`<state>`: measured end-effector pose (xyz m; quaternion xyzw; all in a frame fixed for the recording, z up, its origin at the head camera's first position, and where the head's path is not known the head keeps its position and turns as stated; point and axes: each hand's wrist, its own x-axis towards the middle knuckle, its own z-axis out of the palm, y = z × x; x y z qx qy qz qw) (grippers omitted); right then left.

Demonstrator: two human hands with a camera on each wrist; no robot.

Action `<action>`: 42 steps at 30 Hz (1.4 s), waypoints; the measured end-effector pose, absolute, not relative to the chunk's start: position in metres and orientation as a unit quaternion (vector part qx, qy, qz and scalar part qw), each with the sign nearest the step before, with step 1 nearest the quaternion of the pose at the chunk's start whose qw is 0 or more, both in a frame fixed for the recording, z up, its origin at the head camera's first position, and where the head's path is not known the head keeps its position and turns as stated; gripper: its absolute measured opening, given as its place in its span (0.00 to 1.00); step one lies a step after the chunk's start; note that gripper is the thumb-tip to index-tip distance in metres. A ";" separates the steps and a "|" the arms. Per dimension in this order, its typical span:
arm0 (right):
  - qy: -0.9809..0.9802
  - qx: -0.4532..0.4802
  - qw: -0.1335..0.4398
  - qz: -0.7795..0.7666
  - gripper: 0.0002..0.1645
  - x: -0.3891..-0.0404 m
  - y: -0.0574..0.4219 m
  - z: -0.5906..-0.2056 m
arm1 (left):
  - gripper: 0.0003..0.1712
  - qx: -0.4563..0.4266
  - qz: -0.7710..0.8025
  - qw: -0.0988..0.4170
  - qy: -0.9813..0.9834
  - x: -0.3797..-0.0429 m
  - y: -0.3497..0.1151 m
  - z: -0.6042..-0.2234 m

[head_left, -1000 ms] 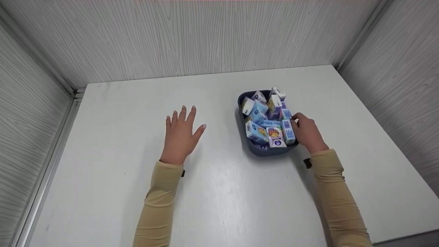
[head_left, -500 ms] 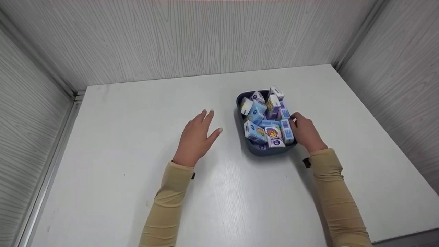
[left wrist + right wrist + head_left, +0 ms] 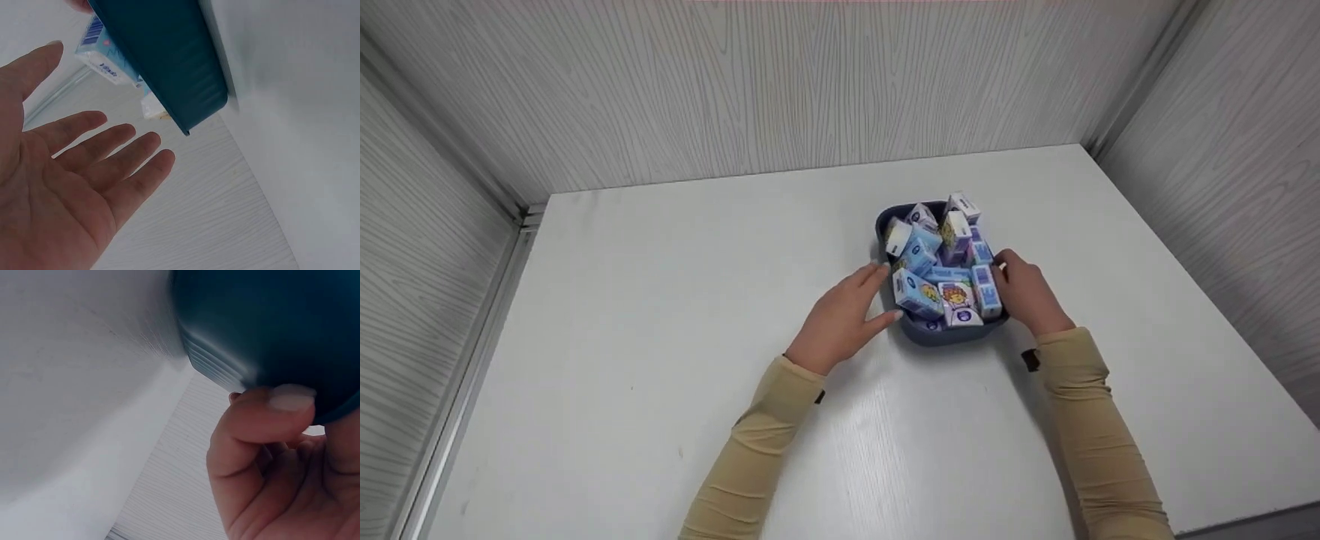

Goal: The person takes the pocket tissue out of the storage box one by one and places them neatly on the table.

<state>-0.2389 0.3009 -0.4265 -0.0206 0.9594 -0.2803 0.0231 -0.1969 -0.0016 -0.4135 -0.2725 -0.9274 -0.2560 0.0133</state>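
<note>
1. The ribbed, round-cornered tub (image 3: 943,338) sits right of centre, heaped with small, glossy printed boxes (image 3: 960,298).
2. My right hand (image 3: 1030,295) pinches its right side.
3. My left hand (image 3: 840,321), fingers outstretched, is just left of it.
4. Smooth table (image 3: 660,300); wood-grained far wall (image 3: 780,82).

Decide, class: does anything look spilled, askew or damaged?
Askew: the small printed packs lie jumbled at mixed angles in the blue plastic tub, and one white-ended pack sticks up at its far right corner. No spill or damage shows.
</note>
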 end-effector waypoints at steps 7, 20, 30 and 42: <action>0.957 -0.013 0.033 -0.287 0.21 -0.240 0.302 -0.426 | 0.41 -0.280 -0.274 0.007 -0.920 -0.197 0.008 -0.418; 0.957 -0.017 0.034 -0.286 0.21 -0.241 0.300 -0.429 | 0.42 -0.326 -0.274 0.041 -0.904 -0.199 0.018 -0.433; 0.955 -0.016 0.046 -0.293 0.22 -0.240 0.302 -0.428 | 0.35 -0.317 -0.279 0.045 -0.905 -0.202 0.024 -0.435; 0.955 -0.013 0.041 -0.294 0.22 -0.241 0.303 -0.429 | 0.19 -0.318 -0.304 0.067 -0.896 -0.203 0.028 -0.433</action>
